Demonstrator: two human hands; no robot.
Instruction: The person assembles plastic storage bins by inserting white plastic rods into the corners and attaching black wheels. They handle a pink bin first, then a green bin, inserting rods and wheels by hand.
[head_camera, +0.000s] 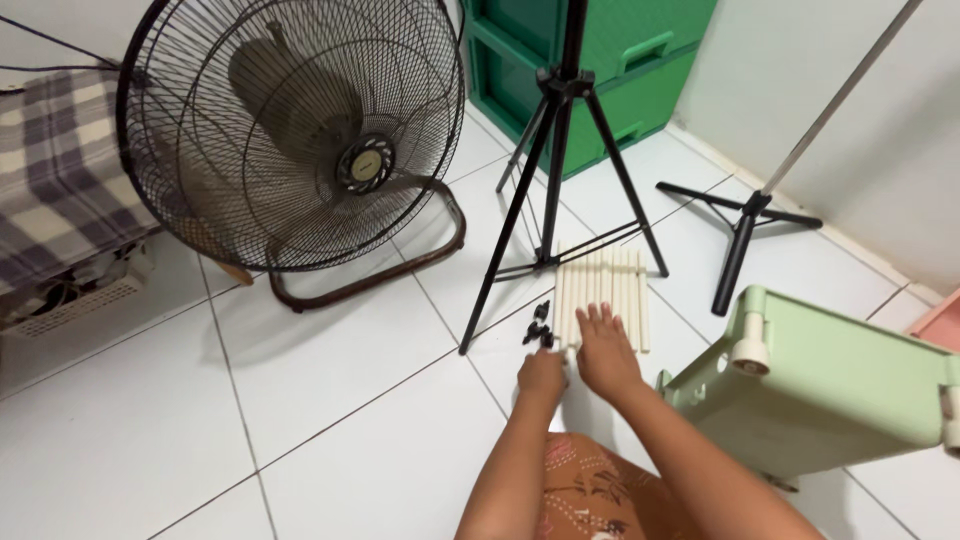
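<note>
Cream plastic tubes (603, 292), smooth, round, side by side before black tripod (560, 170), long axes pointing toward it; right hand (606, 350) flat on them, left hand (541, 376) fingers (556, 352) curled, grasp unclear.

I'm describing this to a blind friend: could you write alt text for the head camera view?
Two bare hands, left hand and right hand, reach down to a row of cream plastic tubes lying on the white tiled floor, beside small black clips. Behind stand a black tripod and a large black wire-caged fan.
</note>
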